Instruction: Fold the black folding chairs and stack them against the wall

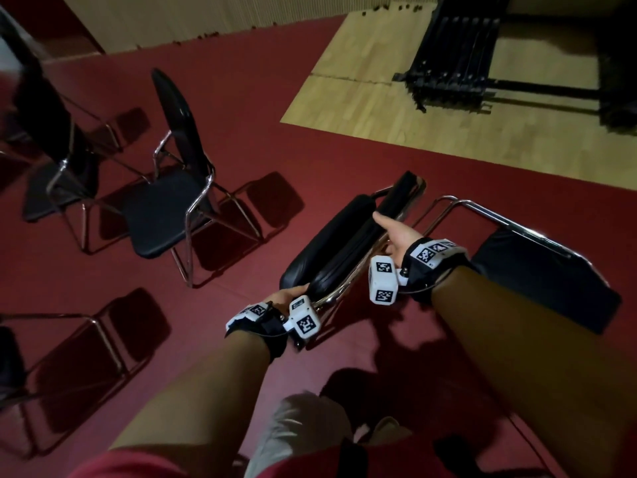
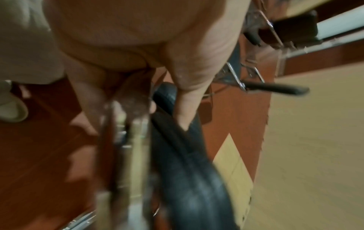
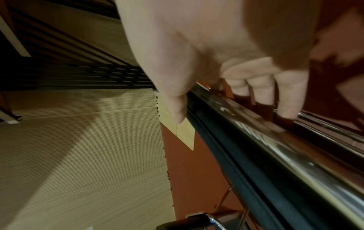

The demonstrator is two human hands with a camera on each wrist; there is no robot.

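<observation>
I hold a folded black chair (image 1: pixel 332 244) tilted above the red floor, its chrome frame (image 1: pixel 348 281) along the underside. My left hand (image 1: pixel 291 295) grips its near padded end; in the left wrist view the thumb (image 2: pixel 184 107) presses the black cushion (image 2: pixel 189 171) while the other fingers curl round the blurred frame. My right hand (image 1: pixel 391 232) grips the chair's far part. In the right wrist view the thumb (image 3: pixel 176 107) lies on the black edge (image 3: pixel 226 155) and the fingers (image 3: pixel 289 96) wrap the chrome tube (image 3: pixel 279 140). A stack of folded chairs (image 1: pixel 451 63) stands far right.
An unfolded chair (image 1: pixel 172 191) stands to the left, another (image 1: pixel 48 139) behind it, and a third (image 1: pixel 72 353) at lower left. One more black chair (image 1: pixel 541 281) sits under my right forearm. A pale wooden floor patch (image 1: pixel 379 98) lies ahead; my legs and shoe (image 1: pixel 389 429) are below.
</observation>
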